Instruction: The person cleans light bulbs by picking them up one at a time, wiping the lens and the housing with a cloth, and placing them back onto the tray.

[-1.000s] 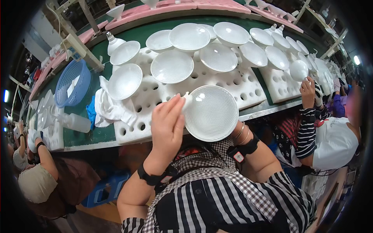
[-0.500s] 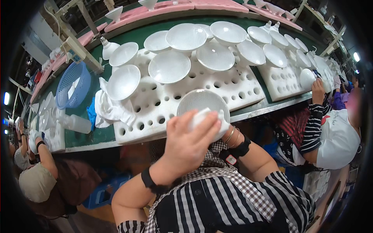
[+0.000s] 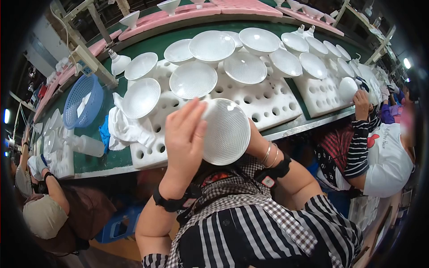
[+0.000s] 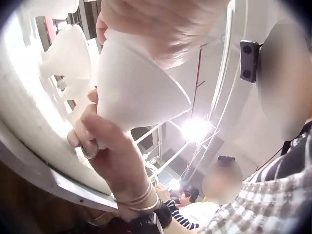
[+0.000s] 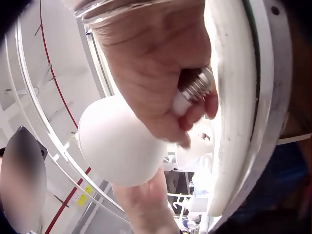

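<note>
A white reflector bulb (image 3: 227,134) is held tilted in front of the person's chest, its round textured face toward the head camera. The right hand (image 3: 255,140) reaches behind it. In the right wrist view, its fingers are curled round the bulb's neck by the threaded metal screw base (image 5: 199,87). The left hand (image 3: 182,138) is at the bulb's left rim with fingers pointing up, holding a white cloth (image 3: 209,109) that shows blurred beside the fingertips. From the left wrist, the bulb's smooth white cone (image 4: 136,87) spans the space between both hands.
Several similar bulbs stand face up in a white foam block (image 3: 178,105) with holes. A crumpled white cloth (image 3: 129,129), blue basket (image 3: 83,102) and white bottle (image 3: 89,145) lie to the left. The metal table edge (image 3: 286,133) runs in front. Other people work on both sides.
Half a second ago the left hand was across the bulb's face with the bunched cloth; it has moved left to the rim. The bulb's face has turned more toward the head camera.
</note>
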`<state>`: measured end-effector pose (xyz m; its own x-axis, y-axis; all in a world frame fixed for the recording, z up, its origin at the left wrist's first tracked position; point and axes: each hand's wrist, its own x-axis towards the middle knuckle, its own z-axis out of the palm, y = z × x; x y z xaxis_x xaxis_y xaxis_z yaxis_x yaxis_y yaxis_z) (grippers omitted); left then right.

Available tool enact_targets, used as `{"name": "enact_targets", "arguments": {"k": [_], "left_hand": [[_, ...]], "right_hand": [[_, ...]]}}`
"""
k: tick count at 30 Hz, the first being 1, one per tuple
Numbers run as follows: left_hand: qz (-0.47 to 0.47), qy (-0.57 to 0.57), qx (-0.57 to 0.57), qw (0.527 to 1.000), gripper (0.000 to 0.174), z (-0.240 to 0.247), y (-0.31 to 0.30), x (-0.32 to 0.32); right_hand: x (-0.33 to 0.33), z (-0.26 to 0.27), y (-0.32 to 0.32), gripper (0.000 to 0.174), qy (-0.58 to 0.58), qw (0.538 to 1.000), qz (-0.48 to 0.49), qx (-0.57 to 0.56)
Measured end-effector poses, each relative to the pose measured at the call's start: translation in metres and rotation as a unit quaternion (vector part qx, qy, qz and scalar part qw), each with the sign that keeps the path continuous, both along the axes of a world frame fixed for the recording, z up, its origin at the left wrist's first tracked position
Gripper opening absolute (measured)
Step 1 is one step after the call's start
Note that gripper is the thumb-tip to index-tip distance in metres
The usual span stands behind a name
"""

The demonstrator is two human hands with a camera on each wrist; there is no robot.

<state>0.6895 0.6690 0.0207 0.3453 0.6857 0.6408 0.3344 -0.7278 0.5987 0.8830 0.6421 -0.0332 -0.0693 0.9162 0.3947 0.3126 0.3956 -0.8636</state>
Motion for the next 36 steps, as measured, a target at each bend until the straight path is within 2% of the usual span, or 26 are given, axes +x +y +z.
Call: {"name": "enact_targets", "arguments": {"k": [1, 3, 5, 7, 8, 9, 10, 11, 15, 16, 17, 18, 19, 20, 21, 22, 23, 24, 25, 27, 28, 30, 31, 33, 35, 36], "left_hand": [[0.05, -0.037, -0.035, 0.997, 0.033, -0.003, 0.002, -0.001], [0.098, 0.013, 0.011, 0.995, 0.032, -0.005, -0.007, -0.002], [-0.011, 0.126, 0.11, 0.986, 0.034, -0.005, -0.032, 0.002], [-0.046, 0.182, 0.138, 0.973, 0.032, 0.009, -0.051, 0.008], [-0.046, 0.182, 0.141, 0.972, 0.031, 0.01, -0.043, 0.007], [-0.045, 0.185, 0.136, 0.972, 0.031, 0.004, -0.029, 0.006], [-0.006, 0.142, 0.112, 0.984, 0.037, -0.007, -0.01, 0.006], [0.033, 0.098, 0.09, 0.991, 0.043, -0.015, 0.004, 0.004], [0.094, 0.121, 0.029, 0.988, 0.044, -0.019, 0.01, 0.0], [0.058, 0.132, 0.075, 0.987, 0.043, -0.011, -0.006, 0.003], [0.021, 0.141, 0.12, 0.982, 0.041, -0.003, -0.021, 0.007], [-0.033, 0.152, 0.129, 0.979, 0.041, 0.002, -0.033, 0.011], [-0.032, 0.15, 0.126, 0.98, 0.041, 0.0, -0.03, 0.011], [-0.008, 0.149, 0.119, 0.982, 0.033, -0.003, -0.023, 0.01], [0.015, 0.148, 0.114, 0.982, 0.026, -0.006, -0.013, 0.008], [0.057, 0.125, 0.086, 0.987, 0.037, -0.013, 0.005, 0.004], [0.055, 0.123, 0.089, 0.987, 0.037, -0.016, 0.007, 0.001], [0.063, 0.11, 0.069, 0.99, 0.036, -0.017, 0.008, -0.001], [0.07, 0.097, 0.048, 0.992, 0.034, -0.018, 0.008, -0.001], [0.066, 0.091, 0.034, 0.993, 0.033, -0.011, 0.001, 0.0], [0.035, 0.077, 0.034, 0.996, 0.032, -0.008, 0.001, 0.001], [0.001, 0.061, 0.033, 0.998, 0.031, -0.007, 0.004, 0.003], [-0.028, 0.055, 0.028, 0.998, 0.031, -0.006, 0.006, 0.004], [-0.062, 0.048, 0.026, 0.997, 0.031, -0.003, 0.01, 0.005], [-0.087, 0.009, -0.009, 0.996, 0.032, 0.001, 0.012, 0.004], [-0.064, -0.056, -0.073, 0.994, 0.033, 0.001, 0.01, 0.004]], "right_hand": [[-0.005, -0.012, 0.007, 0.034, -0.001, 1.0, 0.002, 0.001], [-0.013, -0.043, 0.025, 0.029, 0.162, 0.983, -0.083, 0.019], [-0.007, -0.057, 0.026, 0.025, 0.116, 0.99, -0.083, 0.013], [-0.006, -0.098, 0.035, 0.023, 0.323, 0.938, -0.03, -0.123], [-0.006, -0.12, 0.04, 0.025, 0.298, 0.949, -0.05, -0.089], [-0.009, -0.094, 0.032, 0.025, 0.3, 0.948, -0.05, -0.094], [-0.006, -0.063, 0.022, 0.026, 0.11, 0.99, -0.085, -0.023], [-0.007, -0.034, 0.017, 0.027, -0.086, 0.988, -0.116, 0.052], [-0.012, -0.022, 0.013, 0.028, -0.093, 0.982, -0.142, 0.083], [-0.014, -0.066, 0.023, 0.028, 0.008, 0.99, -0.142, 0.009], [-0.014, -0.1, 0.027, 0.028, 0.008, 0.99, -0.141, 0.004], [-0.013, -0.126, 0.032, 0.027, 0.175, 0.975, -0.119, -0.072], [-0.012, -0.138, 0.033, 0.026, 0.334, 0.927, -0.094, -0.145], [-0.01, -0.12, 0.032, 0.024, 0.206, 0.972, -0.109, -0.034], [-0.012, -0.116, 0.032, 0.024, 0.205, 0.972, -0.107, -0.035], [-0.017, -0.113, 0.033, 0.025, 0.257, 0.958, -0.117, -0.053], [-0.018, -0.11, 0.034, 0.025, 0.307, 0.94, -0.127, -0.07], [-0.009, -0.106, 0.029, 0.032, 0.141, 0.982, -0.124, -0.017], [-0.007, -0.104, 0.03, 0.032, 0.139, 0.982, -0.124, -0.013], [-0.012, -0.081, 0.024, 0.049, 0.377, 0.911, -0.047, -0.162], [-0.009, -0.063, 0.018, 0.049, 0.376, 0.911, -0.049, -0.164], [0.006, -0.022, 0.011, 0.068, 0.168, 0.978, 0.066, -0.104], [0.015, -0.024, 0.014, 0.068, 0.168, 0.978, 0.063, -0.104], [0.032, -0.036, 0.023, 0.075, 0.151, 0.951, 0.167, -0.214], [0.031, -0.04, 0.024, 0.07, 0.129, 0.956, 0.172, -0.2], [0.024, -0.033, 0.019, 0.068, 0.084, 0.98, 0.127, -0.126]]}}
